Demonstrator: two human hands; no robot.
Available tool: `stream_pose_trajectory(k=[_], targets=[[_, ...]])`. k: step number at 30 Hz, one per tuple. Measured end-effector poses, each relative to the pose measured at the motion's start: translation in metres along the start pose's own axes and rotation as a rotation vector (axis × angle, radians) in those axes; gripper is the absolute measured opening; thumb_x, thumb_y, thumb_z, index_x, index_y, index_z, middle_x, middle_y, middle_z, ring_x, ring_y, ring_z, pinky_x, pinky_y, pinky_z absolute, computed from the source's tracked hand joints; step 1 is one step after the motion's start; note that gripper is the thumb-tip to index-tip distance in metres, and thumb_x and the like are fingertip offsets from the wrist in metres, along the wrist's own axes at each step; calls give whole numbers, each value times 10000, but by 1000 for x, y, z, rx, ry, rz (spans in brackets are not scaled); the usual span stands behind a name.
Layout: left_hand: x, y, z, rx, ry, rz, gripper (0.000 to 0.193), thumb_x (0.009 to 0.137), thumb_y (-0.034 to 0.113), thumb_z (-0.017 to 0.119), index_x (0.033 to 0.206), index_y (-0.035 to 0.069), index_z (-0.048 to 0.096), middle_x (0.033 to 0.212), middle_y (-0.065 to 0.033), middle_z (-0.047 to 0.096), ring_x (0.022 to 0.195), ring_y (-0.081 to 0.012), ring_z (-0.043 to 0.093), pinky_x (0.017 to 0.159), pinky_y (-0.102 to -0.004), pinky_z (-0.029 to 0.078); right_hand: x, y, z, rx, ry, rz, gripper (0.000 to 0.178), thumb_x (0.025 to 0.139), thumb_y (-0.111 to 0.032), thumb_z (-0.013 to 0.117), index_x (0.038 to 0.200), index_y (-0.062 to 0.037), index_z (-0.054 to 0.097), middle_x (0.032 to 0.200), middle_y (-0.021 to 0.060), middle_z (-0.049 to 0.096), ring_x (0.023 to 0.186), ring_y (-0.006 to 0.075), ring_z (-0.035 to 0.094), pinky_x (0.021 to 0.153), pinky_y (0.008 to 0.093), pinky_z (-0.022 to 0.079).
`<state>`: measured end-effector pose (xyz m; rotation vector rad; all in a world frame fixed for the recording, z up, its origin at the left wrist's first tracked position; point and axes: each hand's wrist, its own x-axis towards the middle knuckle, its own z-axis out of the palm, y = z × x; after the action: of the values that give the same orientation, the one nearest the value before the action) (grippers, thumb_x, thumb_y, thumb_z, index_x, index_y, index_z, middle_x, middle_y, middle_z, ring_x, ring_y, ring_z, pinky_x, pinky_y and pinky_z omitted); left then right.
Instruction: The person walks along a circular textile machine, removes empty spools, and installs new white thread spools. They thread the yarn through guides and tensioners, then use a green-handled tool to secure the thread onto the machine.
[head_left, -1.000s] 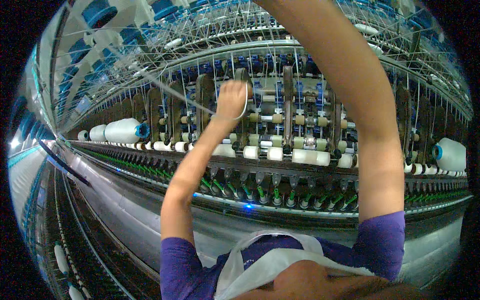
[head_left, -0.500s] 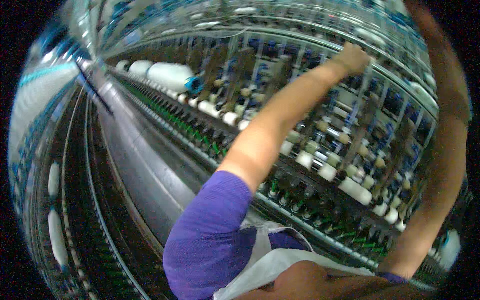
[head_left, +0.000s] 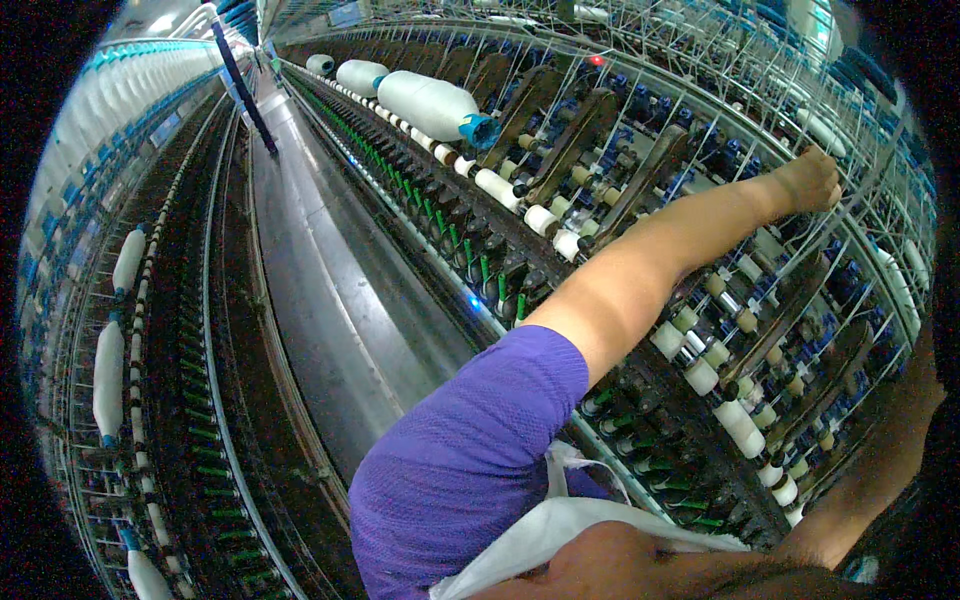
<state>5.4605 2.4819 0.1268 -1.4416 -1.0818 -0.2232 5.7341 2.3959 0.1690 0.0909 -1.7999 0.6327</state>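
Note:
My left arm, in a purple short sleeve, stretches across the spinning machine to its upper part. At the end of it my left hand is closed at the long metal rail, fingers curled round it as far as I can see. Thin metal rods and white bobbins stand just beyond this hand. Under the forearm lie rows of pale rollers and dark arms. Of my right arm only a blurred, dim stretch shows at the right edge; its hand is outside the picture.
Large white yarn bobbins lie along the machine top. Green spindles line its front edge. A grey metal aisle floor runs between this machine and another on the left, with hanging white bobbins. A dark blue post stands far off.
The view has swung and steadied, so machine and left arm sit differently in the picture. My left hand stays at the rail. The raised right arm has shifted lower and toward the right edge.

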Motion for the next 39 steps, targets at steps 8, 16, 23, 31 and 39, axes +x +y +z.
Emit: stream_pose_trajectory(k=[8,16,23,31,39], targets=[[-61,26,-46,-857,-176,-731,436,724,158,571,1127,6,501,808,-190,626,779,-370,604,656,-413,507,16,-13,35,-136,-62,-142,239,878,-140,506,1104,-80,553,988,62,570,811,157,542,782,295,437],[-129,87,-142,-2374,-205,-1397,183,867,171,571,933,6,615,696,8,519,546,-54,493,414,-197,405,11,1,77,-266,-330,-240,265,884,-90,500,1142,-77,560,1020,60,573,812,146,536,787,268,426],[-141,77,-160,-1321,93,-922,170,844,166,569,837,-3,578,835,-118,537,842,-269,523,736,-350,420,-30,80,92,-187,-645,385,279,889,-170,529,1143,-56,519,716,36,565,570,93,497,525,254,417],[-136,52,-135,-2323,417,-1560,230,891,168,555,1072,27,552,945,-115,642,652,-102,611,534,-201,484,-57,114,99,-218,-584,122,178,844,-147,557,933,3,593,772,89,609,657,151,559,585,288,455],[-149,49,-143,-1691,53,-1313,226,874,140,484,991,17,633,773,-30,541,629,-70,509,564,-211,473,-63,111,91,-319,-576,107,169,833,-128,563,937,1,592,803,142,622,717,240,604,638,330,467]])
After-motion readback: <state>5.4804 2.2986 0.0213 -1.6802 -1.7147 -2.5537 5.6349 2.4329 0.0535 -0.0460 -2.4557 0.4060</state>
